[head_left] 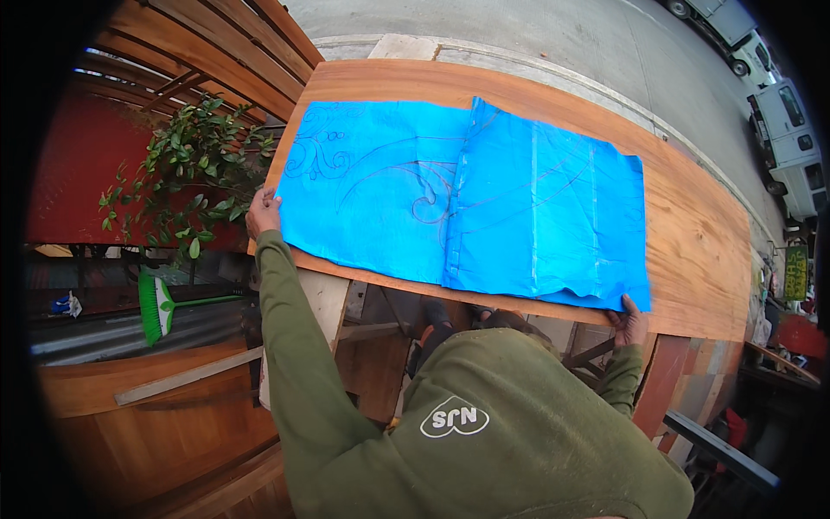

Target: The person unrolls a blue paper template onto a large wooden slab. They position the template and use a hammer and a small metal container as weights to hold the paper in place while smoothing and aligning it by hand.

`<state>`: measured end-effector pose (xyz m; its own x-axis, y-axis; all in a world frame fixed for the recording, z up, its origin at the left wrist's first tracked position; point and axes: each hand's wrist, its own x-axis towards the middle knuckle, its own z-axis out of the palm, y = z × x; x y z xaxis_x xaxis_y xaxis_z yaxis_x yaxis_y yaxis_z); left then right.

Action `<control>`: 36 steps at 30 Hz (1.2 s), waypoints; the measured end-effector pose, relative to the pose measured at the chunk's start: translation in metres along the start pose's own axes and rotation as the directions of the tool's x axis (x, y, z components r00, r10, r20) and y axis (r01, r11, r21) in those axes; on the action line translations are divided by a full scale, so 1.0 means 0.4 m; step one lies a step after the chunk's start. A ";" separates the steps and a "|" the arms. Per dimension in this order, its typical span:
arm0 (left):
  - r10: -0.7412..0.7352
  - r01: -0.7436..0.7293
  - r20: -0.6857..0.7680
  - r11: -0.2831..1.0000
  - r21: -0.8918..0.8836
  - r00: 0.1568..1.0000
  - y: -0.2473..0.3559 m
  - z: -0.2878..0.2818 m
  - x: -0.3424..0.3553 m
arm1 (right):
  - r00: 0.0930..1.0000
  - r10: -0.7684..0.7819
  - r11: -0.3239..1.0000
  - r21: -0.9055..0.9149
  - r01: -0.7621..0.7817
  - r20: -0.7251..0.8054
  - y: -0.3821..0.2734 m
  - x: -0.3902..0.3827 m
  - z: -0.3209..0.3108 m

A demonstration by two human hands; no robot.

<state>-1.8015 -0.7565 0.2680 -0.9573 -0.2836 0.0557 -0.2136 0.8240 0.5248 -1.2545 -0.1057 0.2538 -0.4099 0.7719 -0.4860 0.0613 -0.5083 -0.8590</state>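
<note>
A blue sheet (536,208) with curling dark line drawings lies on a wide, reddish-brown wooden board (692,225); its right part has a raised fold or seam and wrinkles. My left hand (264,210) is at the board's left edge, fingers closed on the sheet's left edge. My right hand (628,322) grips the sheet's lower right corner at the board's near edge, thumb on top. Both forearms, in olive-green sleeves, come up from below.
Wooden slats (216,48) and a leafy plant (190,164) stand left, above a green broom (157,307). A pale plank (316,307) lies under the board. A road (553,35) runs beyond, with white vehicles (787,143) at right. A metal bar (726,454) is lower right.
</note>
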 end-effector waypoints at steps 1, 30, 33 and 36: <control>-0.021 0.021 0.013 0.999 0.024 1.000 0.000 -0.003 -0.002 | 0.999 0.000 1.000 -0.018 0.000 -0.037 0.004 -0.005 -0.007; 0.465 -0.523 0.253 0.810 0.264 0.848 0.232 0.251 -0.560 | 0.937 -0.170 0.687 -0.644 0.336 0.306 -0.087 0.117 0.186; 0.434 -0.495 0.260 0.830 0.256 0.863 0.264 0.280 -0.572 | 0.908 -0.215 0.733 -0.555 0.393 0.360 -0.110 0.121 0.170; 0.458 -0.505 0.217 0.812 0.293 0.862 0.269 0.291 -0.584 | 0.895 -0.256 0.806 -0.431 0.406 0.365 -0.143 0.102 0.185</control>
<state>-1.6237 -0.5446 0.2127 -0.9652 0.2396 0.1043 0.2534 0.9558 0.1489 -1.3419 -0.0734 0.2951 -0.7148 0.6815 -0.1568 0.2751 0.0680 -0.9590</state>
